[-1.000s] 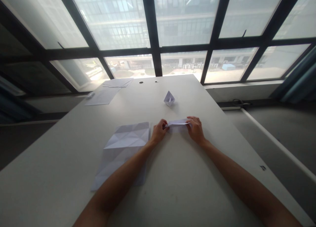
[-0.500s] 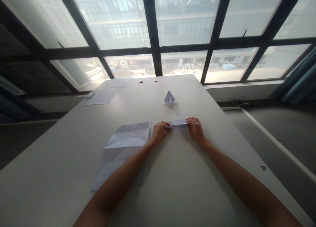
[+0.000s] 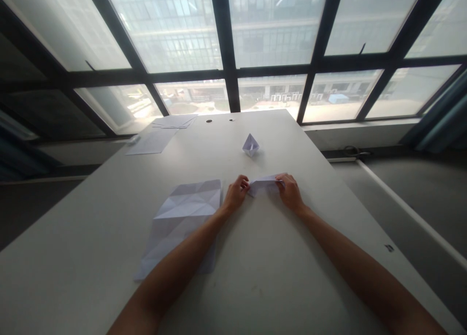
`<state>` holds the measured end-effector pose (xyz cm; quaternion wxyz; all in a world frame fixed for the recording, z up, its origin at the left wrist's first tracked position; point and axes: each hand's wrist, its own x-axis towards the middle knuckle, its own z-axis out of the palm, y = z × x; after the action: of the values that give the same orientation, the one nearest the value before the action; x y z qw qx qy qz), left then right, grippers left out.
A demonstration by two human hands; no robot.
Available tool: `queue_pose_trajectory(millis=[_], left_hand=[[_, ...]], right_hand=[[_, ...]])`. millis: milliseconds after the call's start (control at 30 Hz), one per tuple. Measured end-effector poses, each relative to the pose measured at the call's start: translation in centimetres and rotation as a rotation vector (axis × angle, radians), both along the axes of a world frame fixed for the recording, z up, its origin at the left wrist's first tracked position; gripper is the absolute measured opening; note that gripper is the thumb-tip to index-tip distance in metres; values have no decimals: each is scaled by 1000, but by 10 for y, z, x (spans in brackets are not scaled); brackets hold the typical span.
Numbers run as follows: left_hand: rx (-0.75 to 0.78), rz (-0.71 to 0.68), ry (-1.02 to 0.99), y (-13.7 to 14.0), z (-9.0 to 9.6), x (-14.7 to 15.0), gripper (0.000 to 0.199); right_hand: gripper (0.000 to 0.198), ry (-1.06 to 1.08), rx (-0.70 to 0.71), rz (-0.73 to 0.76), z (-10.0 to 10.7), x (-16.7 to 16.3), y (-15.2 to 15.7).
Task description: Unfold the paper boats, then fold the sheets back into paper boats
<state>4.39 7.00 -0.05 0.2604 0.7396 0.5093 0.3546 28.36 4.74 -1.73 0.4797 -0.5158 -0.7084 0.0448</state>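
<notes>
White counter (image 3: pixel 277 272) beneath tall windows (image 3: pixel 273 28): nearest, 1 creased sheet (image 3: pixel 186 201) lies spread. Beyond, the right hand (image 3: pixel 291 193) pinches a part-folded paper (image 3: pixel 265 180), seemingly unfinished; the left hand's (image 3: pixel 235 194) fingers curl at its other end, grip unclear. Farther, 1 folded figure (image 3: pixel 250 145) looks complete; flat sheets (image 3: pixel 149 143) lie unshaped.

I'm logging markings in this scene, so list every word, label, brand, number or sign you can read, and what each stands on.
No readable text anywhere.
Small dark mark on the table, right side: too small and blurred to tell whether it bears text.
Folded paper, creased sheet, boat-shaped paper: no writing visible.
</notes>
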Motion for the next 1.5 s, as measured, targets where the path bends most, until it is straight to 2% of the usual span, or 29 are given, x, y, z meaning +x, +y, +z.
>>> queue_pose_trajectory(millis=[67,200,400,633,800,900,1000,1133,1233,1367,1500], left_hand=[[-21,-12,-49,-2,1,0,26],[-14,-97,23,-3,3,0,19],[106,-262,31,-1,-3,-1,40],[245,-250,-64,-1,-1,0,10],[288,-178,-104,0,3,2,11],[238,-138,-150,1,2,1,12],[151,-98,-210,2,1,0,31],[21,-117,-185,5,1,0,23],[-109,-108,-296,7,2,-2,31],[-204,-74,-545,11,1,-4,39],[-263,-74,-660,14,-1,-5,42]], right_hand=[[28,1,-1,-13,-1,0,1],[30,12,-12,-52,-2,2,1],[32,80,-53,-136,-1,3,2],[34,125,-59,-131,1,2,1],[29,140,-18,-82,1,1,0],[28,136,1,-48,2,1,0],[26,122,26,3,5,-1,-2],[22,86,42,87,10,-4,-6],[19,109,76,22,12,-6,-8],[28,319,83,-99,12,-2,-4],[41,656,-58,-37,5,3,4]])
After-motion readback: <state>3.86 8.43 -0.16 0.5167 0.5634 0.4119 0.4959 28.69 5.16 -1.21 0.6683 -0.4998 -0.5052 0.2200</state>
